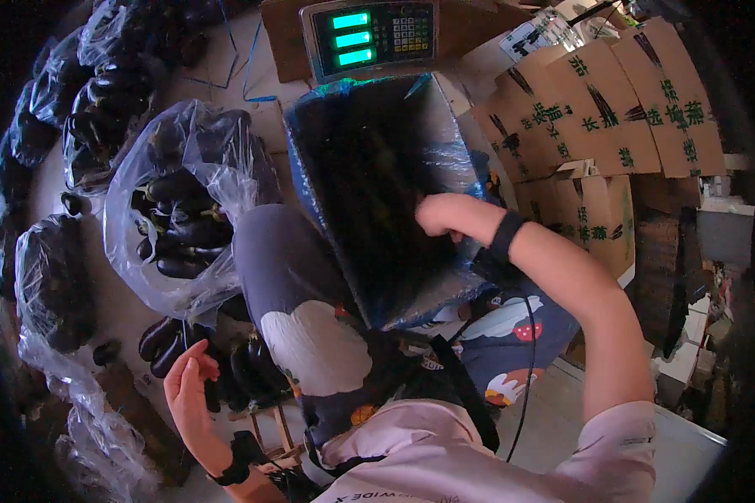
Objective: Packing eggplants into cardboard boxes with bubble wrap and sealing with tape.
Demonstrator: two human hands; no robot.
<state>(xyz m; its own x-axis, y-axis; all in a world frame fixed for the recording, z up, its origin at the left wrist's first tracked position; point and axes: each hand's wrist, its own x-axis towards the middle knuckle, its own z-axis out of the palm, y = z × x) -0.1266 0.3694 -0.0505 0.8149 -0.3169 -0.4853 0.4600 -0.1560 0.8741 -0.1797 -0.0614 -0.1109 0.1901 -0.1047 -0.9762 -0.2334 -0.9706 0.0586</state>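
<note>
My right hand is at the right side of a dark, plastic-wrapped platform below a lit scale display; its fingers are bent and partly hidden, and I cannot tell whether they hold anything. Near loose eggplants at the lower left, my left hand is raised with nothing visible in it, its fingers slightly curled and apart. Between my left knee and the bagged rows, an open clear plastic bag holds several dark purple eggplants.
Bagged eggplants line the floor at the far left. Printed cardboard boxes stand stacked at the right. Blue strapping lies on the floor beyond the open bag. A black cable hangs beside my right leg.
</note>
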